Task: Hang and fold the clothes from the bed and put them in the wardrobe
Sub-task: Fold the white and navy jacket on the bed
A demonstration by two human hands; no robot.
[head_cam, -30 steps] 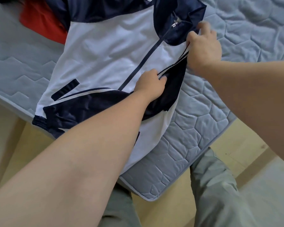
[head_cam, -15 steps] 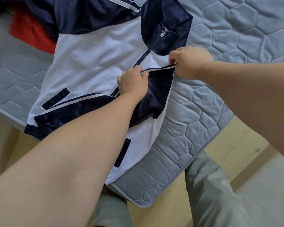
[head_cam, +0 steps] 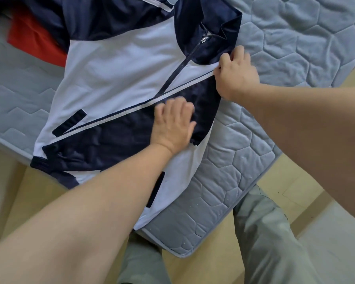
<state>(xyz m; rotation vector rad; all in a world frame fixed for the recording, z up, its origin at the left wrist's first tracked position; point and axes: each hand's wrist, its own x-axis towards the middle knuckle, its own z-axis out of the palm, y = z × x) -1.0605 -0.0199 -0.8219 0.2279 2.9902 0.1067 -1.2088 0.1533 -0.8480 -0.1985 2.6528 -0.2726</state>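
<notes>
Two hands are working on one navy-and-white jacket [head_cam: 121, 64], which is lying front-up and zipped across a corner of the bed [head_cam: 295, 37], its hem reaching the mattress edge. The left hand [head_cam: 173, 124] is pressing flat, fingers straight and spread, on the navy sleeve [head_cam: 115, 140] that is lying folded across the chest. The right hand [head_cam: 236, 74] is pinching the top of that sleeve at the shoulder, just below the collar [head_cam: 209, 23], with its fingers curled on the cloth. To my eye they are setting the first sleeve fold. Doing it well, I would say, means the right hand drawing the shoulder edge taut so the white piping is running straight. The left palm should be sweeping toward the cuff, pushing the wrinkles out before letting go, since that slippery-looking fabric is likely wanting to slide. The jacket's far navy shoulder is lying partly over a red garment [head_cam: 35, 44] and is waiting its turn. No wardrobe is showing from here.
</notes>
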